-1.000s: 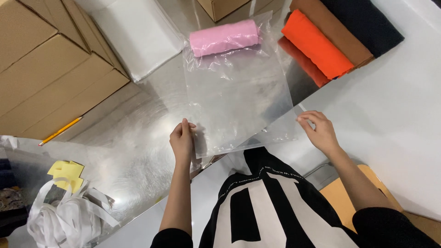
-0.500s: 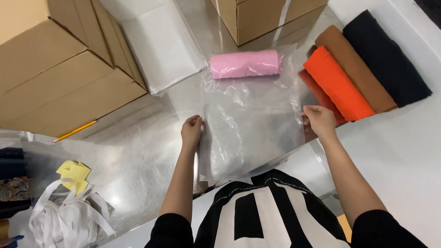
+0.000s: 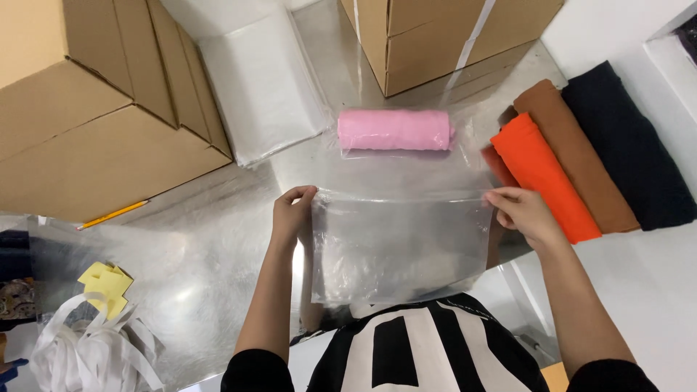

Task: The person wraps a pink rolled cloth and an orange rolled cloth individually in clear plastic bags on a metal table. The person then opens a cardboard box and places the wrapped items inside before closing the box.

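Shiny metal tabletop (image 3: 218,239) runs between cardboard boxes (image 3: 102,123) at ten and twelve o'clock. Since a moment ago the clear plastic bag (image 3: 403,247), which lay flat on it, has been lifted — its upper edge now stretches taut between the two hands, so the work has gone from smoothing to holding it up. Left hand (image 3: 292,215) pinches the bag's left top corner; right hand (image 3: 524,214) pinches the right one. It hangs see-through, faintly creased, at the centre. Past it, at twelve o'clock, lies a pink fabric roll (image 3: 394,130) — at two o'clock, folded cloths (image 3: 581,156) in orange, brown and black.
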